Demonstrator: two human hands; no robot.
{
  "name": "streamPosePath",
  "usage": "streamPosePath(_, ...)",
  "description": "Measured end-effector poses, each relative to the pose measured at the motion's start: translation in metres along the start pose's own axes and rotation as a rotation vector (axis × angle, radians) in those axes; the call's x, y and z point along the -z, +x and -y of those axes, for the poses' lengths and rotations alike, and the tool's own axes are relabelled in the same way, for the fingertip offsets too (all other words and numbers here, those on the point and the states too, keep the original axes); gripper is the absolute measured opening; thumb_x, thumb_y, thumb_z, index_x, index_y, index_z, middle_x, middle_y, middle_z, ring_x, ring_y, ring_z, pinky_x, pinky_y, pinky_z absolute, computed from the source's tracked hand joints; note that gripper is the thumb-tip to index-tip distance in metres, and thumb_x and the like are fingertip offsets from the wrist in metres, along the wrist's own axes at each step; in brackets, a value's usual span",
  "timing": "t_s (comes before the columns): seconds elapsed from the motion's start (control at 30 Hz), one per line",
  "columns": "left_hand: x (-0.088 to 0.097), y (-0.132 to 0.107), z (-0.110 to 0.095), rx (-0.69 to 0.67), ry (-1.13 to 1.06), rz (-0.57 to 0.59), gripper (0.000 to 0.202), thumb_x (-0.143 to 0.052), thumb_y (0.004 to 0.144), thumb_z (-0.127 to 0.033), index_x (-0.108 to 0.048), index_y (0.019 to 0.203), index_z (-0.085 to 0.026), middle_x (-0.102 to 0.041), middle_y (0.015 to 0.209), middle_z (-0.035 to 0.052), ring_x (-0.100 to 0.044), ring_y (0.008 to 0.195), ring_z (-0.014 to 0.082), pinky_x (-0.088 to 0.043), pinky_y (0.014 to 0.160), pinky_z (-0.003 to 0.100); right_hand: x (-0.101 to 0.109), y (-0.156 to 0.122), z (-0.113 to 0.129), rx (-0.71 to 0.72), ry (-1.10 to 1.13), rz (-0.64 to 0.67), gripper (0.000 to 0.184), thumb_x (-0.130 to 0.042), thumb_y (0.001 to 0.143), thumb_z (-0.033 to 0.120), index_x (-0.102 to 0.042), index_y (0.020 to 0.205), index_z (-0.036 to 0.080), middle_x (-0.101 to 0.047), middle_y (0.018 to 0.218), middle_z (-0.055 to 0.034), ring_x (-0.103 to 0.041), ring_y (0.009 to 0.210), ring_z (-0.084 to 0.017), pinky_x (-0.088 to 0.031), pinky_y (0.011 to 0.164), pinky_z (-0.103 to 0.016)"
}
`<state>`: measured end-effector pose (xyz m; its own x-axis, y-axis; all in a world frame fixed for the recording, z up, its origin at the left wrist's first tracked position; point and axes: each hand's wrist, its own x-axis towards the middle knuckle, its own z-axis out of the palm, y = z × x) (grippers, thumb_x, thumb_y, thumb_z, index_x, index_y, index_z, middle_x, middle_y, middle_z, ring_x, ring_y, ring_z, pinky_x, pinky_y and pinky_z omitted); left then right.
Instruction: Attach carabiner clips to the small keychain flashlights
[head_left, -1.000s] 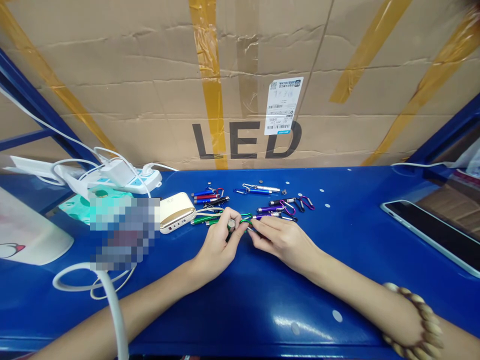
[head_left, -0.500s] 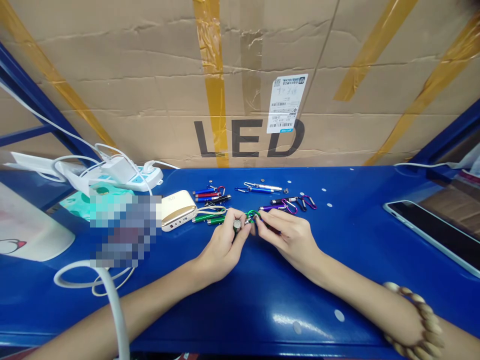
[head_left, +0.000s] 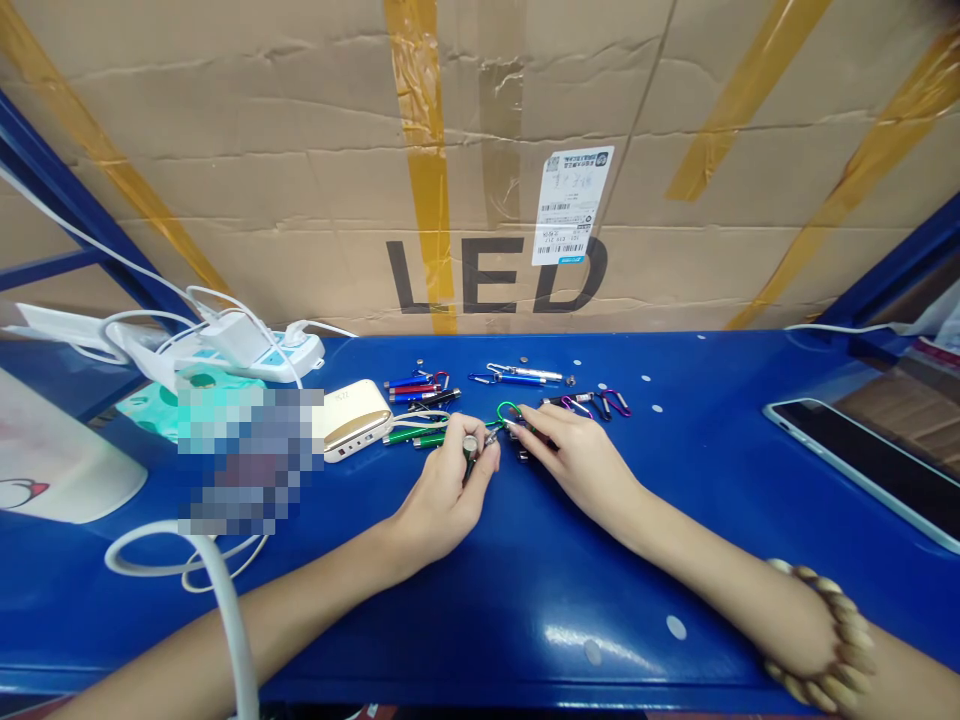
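My left hand is closed around a small green penlight, its round silvery end showing between the fingers. A green carabiner clip stands out beyond the left fingertips, beside my right hand. The right fingers point down at the table with thumb and fingertips close together. Small dark and silvery pieces lie just under them; whether the fingers hold one is hidden. More green penlights lie left of the left hand. Penlights with purple and black clips lie behind the right hand.
Blue and silver penlights lie at the back, with red, blue and black ones to their left. A gold-and-white power bank, power strip and white cable occupy the left. A phone lies right; a carton stands behind.
My right fingertips have come off the green clip and moved slightly down and right, over the dark pieces. The left hand keeps hold of the penlight, nearly in place.
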<state>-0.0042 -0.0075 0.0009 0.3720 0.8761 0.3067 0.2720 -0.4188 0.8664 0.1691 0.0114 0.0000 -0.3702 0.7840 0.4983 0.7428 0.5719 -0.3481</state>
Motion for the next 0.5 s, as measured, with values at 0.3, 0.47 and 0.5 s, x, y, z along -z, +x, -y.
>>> streamPosePath(0.3, -0.001, 0.001, 0.001, -0.021, -0.199, 0.065, 0.013, -0.036, 0.093, -0.025, -0.026, 0.084, -0.024, -0.051, 0.076, -0.0021, -0.041, 0.058, 0.0100, -0.035, 0.057, 0.024, 0.007, 0.000, 0.010, 0.072, 0.289, -0.206, 0.021, -0.050, 0.089, 0.027, -0.069, 0.097, 0.022, -0.065, 0.085, -0.0043, -0.061, 0.077, -0.015, -0.051, 0.066, -0.027)
streamPosePath(0.47, -0.001, 0.000, 0.003, -0.037, -0.221, 0.090, 0.015, -0.038, 0.092, -0.027, -0.026, 0.085, -0.024, -0.051, 0.074, -0.0022, -0.041, 0.059, 0.0105, -0.036, 0.057, 0.024, 0.005, 0.002, 0.016, -0.038, 0.550, -0.175, 0.017, -0.062, 0.081, 0.033, -0.071, 0.079, 0.019, -0.064, 0.073, -0.0042, -0.060, 0.066, -0.014, -0.047, 0.046, -0.021)
streamPosePath(0.5, 0.000, 0.000, 0.003, -0.036, -0.220, 0.096, 0.015, -0.037, 0.092, -0.027, -0.025, 0.084, -0.024, -0.050, 0.074, -0.0020, -0.041, 0.059, 0.0104, -0.036, 0.057, 0.024, 0.005, 0.002, 0.016, -0.052, 0.582, -0.169, 0.017, -0.063, 0.080, 0.033, -0.071, 0.077, 0.018, -0.064, 0.072, -0.0043, -0.060, 0.064, -0.013, -0.047, 0.044, -0.020)
